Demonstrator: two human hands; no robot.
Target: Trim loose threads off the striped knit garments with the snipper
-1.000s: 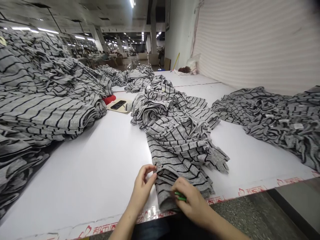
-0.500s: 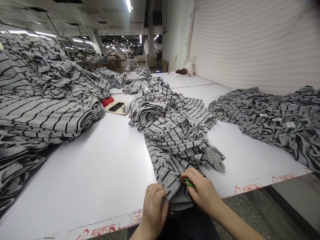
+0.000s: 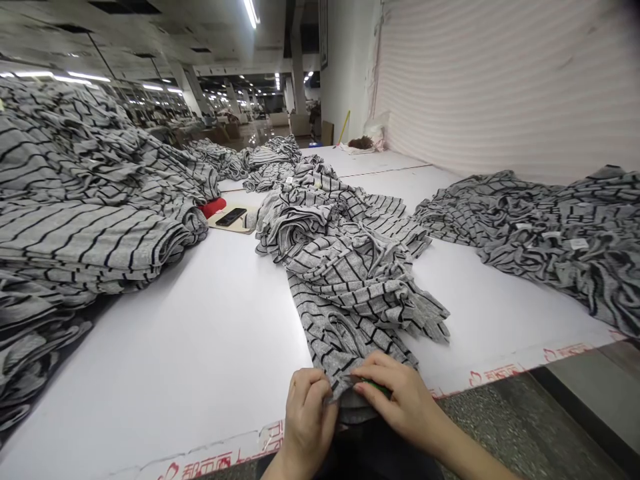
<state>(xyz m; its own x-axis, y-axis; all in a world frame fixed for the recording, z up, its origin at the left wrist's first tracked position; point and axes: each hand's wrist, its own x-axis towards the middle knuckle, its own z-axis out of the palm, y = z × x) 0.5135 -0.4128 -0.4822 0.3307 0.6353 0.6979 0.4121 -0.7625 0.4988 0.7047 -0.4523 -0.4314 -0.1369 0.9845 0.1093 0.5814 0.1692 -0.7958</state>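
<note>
A grey garment with black stripes point(image 3: 325, 327) reaches from the middle pile down to the table's front edge. My left hand point(image 3: 311, 410) is closed on its near edge, thumb and fingers pinched together. Just to the right, my right hand point(image 3: 395, 393) wraps round a small green-handled cutting tool point(image 3: 375, 385). The tool's dark tip points left and lies at the cloth, close to my left fingers. Most of the tool is hidden in my palm.
A high heap of striped garments point(image 3: 85, 233) fills the left side, and another pile point(image 3: 550, 233) lies at the right. A phone point(image 3: 231, 217) rests on a beige board beside red cloth point(image 3: 213, 207). The white table point(image 3: 200, 333) has a taped front edge.
My right hand has moved slightly left and down, bringing the tool's tip nearer my left hand. Less of the green handle shows. My left hand has hardly moved.
</note>
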